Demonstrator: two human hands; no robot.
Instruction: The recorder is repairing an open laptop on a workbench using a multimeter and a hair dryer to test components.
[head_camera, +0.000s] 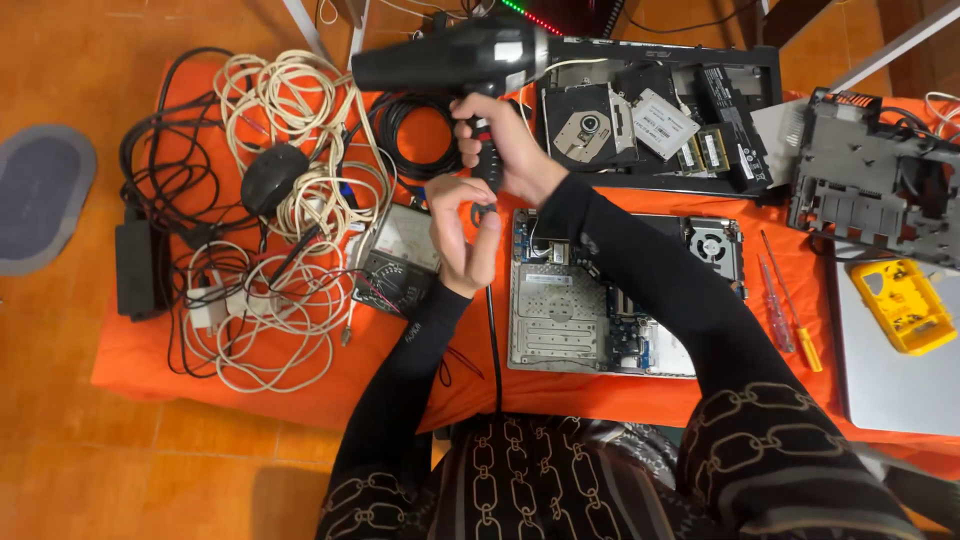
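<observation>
- The right hand (500, 140) is gripping the black plastic hair dryer (450, 57) by its handle, nozzle pointing away left.
- Just below, the left hand (462, 225) is pinching its black cord (493, 340); keeping slack would help.

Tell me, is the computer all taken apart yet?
Partly. The opened laptop base already has its cover off, and loose parts lie in a tray behind it. Right now the right hand grips a black hair dryer while the left hand pinches its cord. The boards and fan are not yet out, and the screwdrivers lie untouched.
</observation>
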